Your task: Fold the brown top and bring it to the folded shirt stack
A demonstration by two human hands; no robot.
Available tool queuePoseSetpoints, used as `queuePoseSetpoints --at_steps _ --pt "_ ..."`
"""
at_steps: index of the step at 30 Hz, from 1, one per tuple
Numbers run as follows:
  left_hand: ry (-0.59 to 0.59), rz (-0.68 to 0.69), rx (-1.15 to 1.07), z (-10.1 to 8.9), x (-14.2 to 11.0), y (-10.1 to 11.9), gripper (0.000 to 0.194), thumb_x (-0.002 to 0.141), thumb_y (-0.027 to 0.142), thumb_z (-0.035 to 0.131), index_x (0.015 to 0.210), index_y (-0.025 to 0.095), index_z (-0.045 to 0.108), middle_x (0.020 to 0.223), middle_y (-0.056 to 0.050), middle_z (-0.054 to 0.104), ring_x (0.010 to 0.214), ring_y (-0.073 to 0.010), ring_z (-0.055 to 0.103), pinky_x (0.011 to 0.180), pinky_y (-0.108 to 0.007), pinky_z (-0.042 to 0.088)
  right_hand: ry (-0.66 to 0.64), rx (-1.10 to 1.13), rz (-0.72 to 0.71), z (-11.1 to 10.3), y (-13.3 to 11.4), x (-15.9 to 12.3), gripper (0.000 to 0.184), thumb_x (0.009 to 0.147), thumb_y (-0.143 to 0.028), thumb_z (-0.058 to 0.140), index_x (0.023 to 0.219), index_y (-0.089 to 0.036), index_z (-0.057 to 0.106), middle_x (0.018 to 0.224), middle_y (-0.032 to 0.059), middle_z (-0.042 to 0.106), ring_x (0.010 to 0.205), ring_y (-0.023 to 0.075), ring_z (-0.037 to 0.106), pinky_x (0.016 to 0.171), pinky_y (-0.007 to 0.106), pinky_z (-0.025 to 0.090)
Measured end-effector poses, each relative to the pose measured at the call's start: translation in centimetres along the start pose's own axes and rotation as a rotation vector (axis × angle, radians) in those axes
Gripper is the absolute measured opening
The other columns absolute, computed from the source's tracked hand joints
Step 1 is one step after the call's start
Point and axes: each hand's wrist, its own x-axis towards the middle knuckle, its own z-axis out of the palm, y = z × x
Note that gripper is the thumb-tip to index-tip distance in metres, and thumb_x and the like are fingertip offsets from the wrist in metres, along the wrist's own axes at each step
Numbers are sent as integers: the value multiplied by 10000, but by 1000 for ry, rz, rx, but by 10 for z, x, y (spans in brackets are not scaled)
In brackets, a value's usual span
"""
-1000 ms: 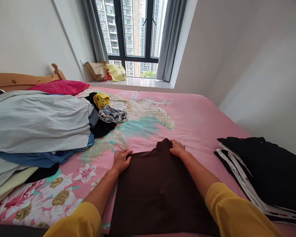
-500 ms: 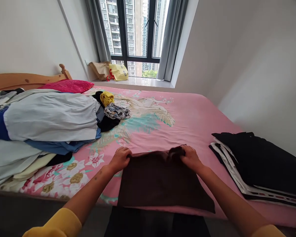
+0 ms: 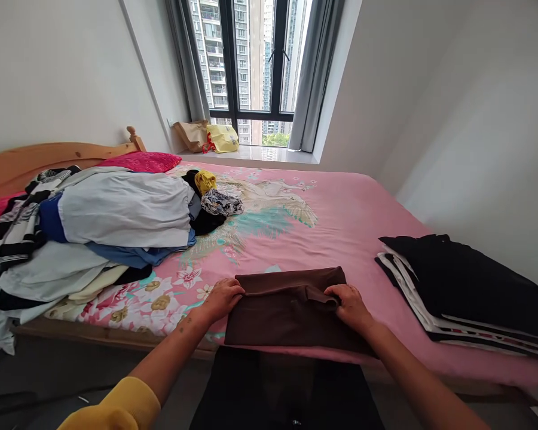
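A pink floral bed sheet (image 3: 341,227) covers the bed under a tall window (image 3: 251,60), and at its near edge lies a folded brown garment (image 3: 287,304) — the left hand (image 3: 222,297) pinching its left edge, the right hand (image 3: 350,304) curled over a raised fold on its right side.

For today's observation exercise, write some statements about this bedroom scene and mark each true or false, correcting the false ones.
1. Both hands grip the brown garment. True: left hand, right hand.
2. The brown garment lies on the windowsill. False: it lies on the pink bed.
3. A black stack sits to the right of the garment. True.
4. The loose clothes pile is on the floor. False: it is on the bed, to the left.
5. Two bags stand on the windowsill. True.
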Motion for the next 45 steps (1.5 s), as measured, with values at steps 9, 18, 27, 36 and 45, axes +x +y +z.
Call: queuePoseSetpoints --at_steps 9,18,27,36,45 --pt "-19 -85 72 -2 0 14 271 811 337 541 1022 248 687 1090 -75 622 1030 -231 560 933 -381 420 50 152 9 -6 3 -3 290 698 -209 479 934 -219 647 973 40 667 969 213 573 904 356 417" --pt "123 -2 -90 41 42 143 841 655 498 686 1379 260 330 1374 -112 433 1282 -302 362 1092 -510 213 145 271 85 -13 -15 2 288 843 -410 425 816 -222 642 869 41 654 886 213 578 846 349 445" --pt "139 -74 -51 55 96 171 488 714 138 529 1194 219 505 1149 -81 609 1117 -256 508 1106 -513 123 182 233 86 -22 -19 19 327 871 -441 423 759 -216 632 823 35 661 842 195 579 797 308 441" --pt "-174 125 -22 40 84 148 387 740 158 526 1105 271 588 1227 -42 593 1190 -244 494 1105 -548 126 201 185 -33 -19 -12 -14 101 813 -278 554 834 -221 634 867 25 656 869 182 567 880 336 390" --pt "91 -23 -566 77 110 194 393 740 279 588 1120 183 612 1148 -81 637 1100 -253 561 968 -405 416 294 196 -145 -23 -17 -20 111 816 -249 573 918 -210 592 913 31 636 902 185 552 938 398 361"
